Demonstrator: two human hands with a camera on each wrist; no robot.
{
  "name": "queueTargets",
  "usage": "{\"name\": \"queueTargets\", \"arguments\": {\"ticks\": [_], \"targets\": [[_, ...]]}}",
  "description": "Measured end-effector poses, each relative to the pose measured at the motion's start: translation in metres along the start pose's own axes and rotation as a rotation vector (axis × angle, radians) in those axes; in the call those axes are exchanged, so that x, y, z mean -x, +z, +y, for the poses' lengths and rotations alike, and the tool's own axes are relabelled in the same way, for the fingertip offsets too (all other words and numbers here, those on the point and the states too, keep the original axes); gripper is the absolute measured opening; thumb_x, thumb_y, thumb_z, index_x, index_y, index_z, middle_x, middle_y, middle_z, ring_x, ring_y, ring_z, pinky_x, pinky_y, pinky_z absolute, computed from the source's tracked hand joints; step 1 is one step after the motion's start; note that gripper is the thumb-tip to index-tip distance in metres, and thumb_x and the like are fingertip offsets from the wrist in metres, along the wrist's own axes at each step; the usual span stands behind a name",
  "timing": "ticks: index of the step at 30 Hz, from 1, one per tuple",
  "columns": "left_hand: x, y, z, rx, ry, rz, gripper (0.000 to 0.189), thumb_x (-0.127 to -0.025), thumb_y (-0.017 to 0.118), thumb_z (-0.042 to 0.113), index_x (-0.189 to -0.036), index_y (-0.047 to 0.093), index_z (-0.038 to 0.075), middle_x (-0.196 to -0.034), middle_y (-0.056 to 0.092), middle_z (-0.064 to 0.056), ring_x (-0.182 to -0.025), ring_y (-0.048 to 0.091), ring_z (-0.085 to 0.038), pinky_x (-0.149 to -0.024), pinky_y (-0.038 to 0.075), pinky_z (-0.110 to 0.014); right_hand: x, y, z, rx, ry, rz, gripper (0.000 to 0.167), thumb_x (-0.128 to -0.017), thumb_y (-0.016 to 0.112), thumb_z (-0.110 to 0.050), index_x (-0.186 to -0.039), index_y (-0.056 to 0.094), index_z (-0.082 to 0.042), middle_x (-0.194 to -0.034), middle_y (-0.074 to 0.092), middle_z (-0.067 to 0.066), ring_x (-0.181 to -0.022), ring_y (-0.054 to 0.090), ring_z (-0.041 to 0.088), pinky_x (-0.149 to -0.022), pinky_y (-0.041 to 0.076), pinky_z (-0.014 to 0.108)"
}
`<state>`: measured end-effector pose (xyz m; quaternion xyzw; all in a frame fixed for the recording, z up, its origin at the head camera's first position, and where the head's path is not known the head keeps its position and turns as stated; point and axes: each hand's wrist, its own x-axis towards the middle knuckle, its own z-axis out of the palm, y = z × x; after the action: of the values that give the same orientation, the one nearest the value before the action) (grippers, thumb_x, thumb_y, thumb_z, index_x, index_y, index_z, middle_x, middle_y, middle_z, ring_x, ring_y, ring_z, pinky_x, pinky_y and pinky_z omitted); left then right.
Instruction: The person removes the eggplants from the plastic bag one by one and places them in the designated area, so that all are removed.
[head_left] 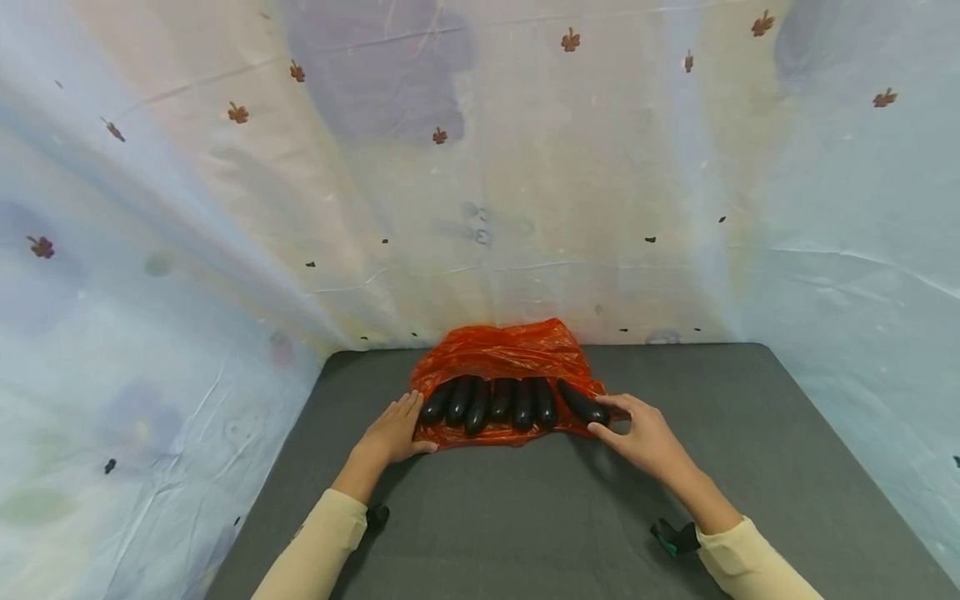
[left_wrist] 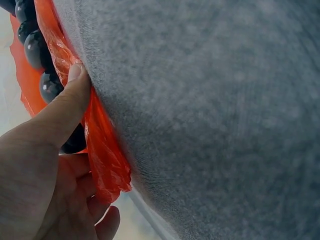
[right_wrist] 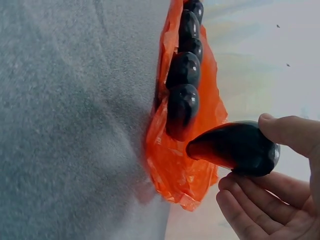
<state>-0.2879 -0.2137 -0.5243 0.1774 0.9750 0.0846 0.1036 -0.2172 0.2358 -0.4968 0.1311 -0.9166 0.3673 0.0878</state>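
A red-orange plastic bag [head_left: 517, 360] lies spread at the back of the table. In a row on it are several glossy black eggplants [head_left: 501, 400]. My right hand [head_left: 643, 433] pinches one more eggplant [head_left: 581, 403] at the row's right end, thumb on one side and fingers on the other. In the right wrist view that eggplant [right_wrist: 235, 147] is tilted, its narrow end toward the row. At the bag's left edge rests my left hand [head_left: 392, 429], fingers extended. The left wrist view shows its thumb [left_wrist: 75, 92] against the crumpled bag edge [left_wrist: 102, 150], close beside the eggplants.
The dark grey table [head_left: 495, 517] has rounded far corners. A pale patterned sheet [head_left: 525, 183] hangs behind the bag and along the sides. Dark straps [head_left: 675, 537] show at both wrists.
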Motion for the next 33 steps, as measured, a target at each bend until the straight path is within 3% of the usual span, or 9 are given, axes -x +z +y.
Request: {"name": "queueTargets", "arguments": {"ticks": [33], "targets": [[0.001, 0.000, 0.002, -0.012, -0.021, 0.001, 0.099, -0.099, 0.075, 0.047, -0.167, 0.026, -0.006, -0.176, 0.022, -0.024, -0.163, 0.022, -0.040, -0.133, 0.020, -0.053, 0.037, -0.046, -0.019, 0.036, -0.029, 0.063, 0.045, -0.094, 0.086, -0.029, -0.134, 0.074, -0.013, -0.121, 0.074, 0.005, -0.105, 0.075, 0.028, -0.088, 0.062, 0.054]]}}
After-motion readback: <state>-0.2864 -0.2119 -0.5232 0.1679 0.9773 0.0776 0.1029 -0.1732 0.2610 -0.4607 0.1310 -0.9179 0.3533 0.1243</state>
